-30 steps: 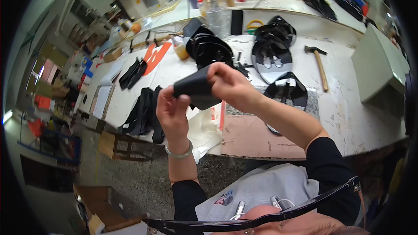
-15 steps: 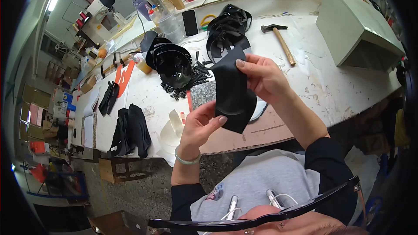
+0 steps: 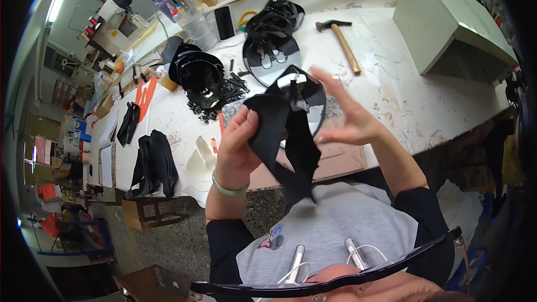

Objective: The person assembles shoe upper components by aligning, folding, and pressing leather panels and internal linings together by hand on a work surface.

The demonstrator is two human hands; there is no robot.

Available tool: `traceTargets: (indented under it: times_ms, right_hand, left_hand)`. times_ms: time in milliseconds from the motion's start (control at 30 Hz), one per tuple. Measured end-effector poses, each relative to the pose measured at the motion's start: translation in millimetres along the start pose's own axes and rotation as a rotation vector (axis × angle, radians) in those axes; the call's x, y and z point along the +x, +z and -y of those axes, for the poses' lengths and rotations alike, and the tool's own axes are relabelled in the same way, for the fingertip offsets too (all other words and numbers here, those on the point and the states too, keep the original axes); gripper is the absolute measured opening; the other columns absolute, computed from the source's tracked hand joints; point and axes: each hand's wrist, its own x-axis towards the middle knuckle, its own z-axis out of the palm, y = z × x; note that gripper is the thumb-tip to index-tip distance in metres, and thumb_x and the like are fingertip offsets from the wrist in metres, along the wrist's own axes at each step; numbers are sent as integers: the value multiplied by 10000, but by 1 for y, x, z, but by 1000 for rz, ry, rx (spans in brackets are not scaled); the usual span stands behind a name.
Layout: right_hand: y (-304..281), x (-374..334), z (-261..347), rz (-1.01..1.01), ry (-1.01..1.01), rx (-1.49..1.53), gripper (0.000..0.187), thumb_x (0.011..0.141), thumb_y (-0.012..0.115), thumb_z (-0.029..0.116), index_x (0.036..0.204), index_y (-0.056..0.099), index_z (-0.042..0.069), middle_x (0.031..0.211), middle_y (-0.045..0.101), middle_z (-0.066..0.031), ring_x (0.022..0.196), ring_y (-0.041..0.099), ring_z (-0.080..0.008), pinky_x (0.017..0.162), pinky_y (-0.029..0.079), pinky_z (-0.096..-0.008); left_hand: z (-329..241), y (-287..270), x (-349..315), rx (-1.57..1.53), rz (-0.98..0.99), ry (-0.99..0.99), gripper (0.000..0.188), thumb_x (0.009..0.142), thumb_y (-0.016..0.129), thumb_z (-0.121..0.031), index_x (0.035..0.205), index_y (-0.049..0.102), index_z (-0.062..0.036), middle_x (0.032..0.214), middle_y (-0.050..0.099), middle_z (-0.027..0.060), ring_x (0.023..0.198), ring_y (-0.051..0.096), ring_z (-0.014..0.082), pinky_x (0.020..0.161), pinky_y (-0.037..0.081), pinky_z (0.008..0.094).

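Note:
My left hand (image 3: 236,137) grips a folded piece of black sheet material (image 3: 273,128), thumb on top; its lower end hangs over the table's front edge. To the right of it my right hand (image 3: 358,117), slightly blurred, has its fingers and thumb spread with nothing between them. Between the hands, partly behind the black sheet, is a glossy black curved piece (image 3: 318,103). It is near a speckled stone slab (image 3: 334,107), most of which is hidden. A stack of similar glossy black curved pieces (image 3: 274,50) is just beyond.
Another glossy black stack (image 3: 197,75) stands left, beside a heap of small black bits (image 3: 226,95). A hammer (image 3: 347,47) lies farther right, near a grey box (image 3: 447,17). A phone (image 3: 225,22) is at the back. Black material (image 3: 154,162) and cream pieces (image 3: 201,162) lie at front left.
My right hand has let go of the black sheet and moved apart from it. My left hand has shifted, and the sheet has turned and folded. More of the glossy curved piece shows.

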Motion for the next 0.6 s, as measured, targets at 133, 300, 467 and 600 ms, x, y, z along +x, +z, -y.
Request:
traceTargets:
  times_ms: [133, 300, 467, 600]
  right_hand:
    - [19, -40, -19, 305, 523, 1365, 901, 769, 813, 324, 1467, 320, 39, 1376, 495, -130, 1239, 517, -231, 1005, 439, -387]
    - [37, -76, -6, -6, 812, 817, 380, 903, 672, 216, 1200, 595, -8, 1068, 675, -69, 983, 624, -137, 836, 511, -285]
    - [-38, -73, 22, -327, 932, 903, 266, 870, 645, 86, 1088, 631, -65, 959, 690, -101, 825, 663, -146, 741, 541, -266]
    - [-74, -68, 31, -248, 902, 797, 244, 864, 656, 92, 1053, 643, -61, 907, 685, -90, 786, 660, -134, 717, 537, -251]
  left_hand:
    - [14, -3, 18, -139, -4, -178, 465, 1000, 460, -392, 1213, 537, 14, 993, 670, 125, 821, 688, 208, 741, 576, 312]
    - [51, -23, 39, -333, -101, -354, 474, 1014, 349, -503, 994, 621, -116, 560, 429, -61, 486, 358, 90, 683, 418, 296]
    - [83, -119, 33, 744, -443, -237, 496, 970, 513, -470, 1200, 603, -40, 747, 604, 35, 645, 568, 217, 762, 478, 310]
    - [104, -135, 17, 1899, -448, 468, 553, 849, 693, -151, 1340, 475, -17, 965, 607, 75, 755, 566, 179, 788, 470, 334]
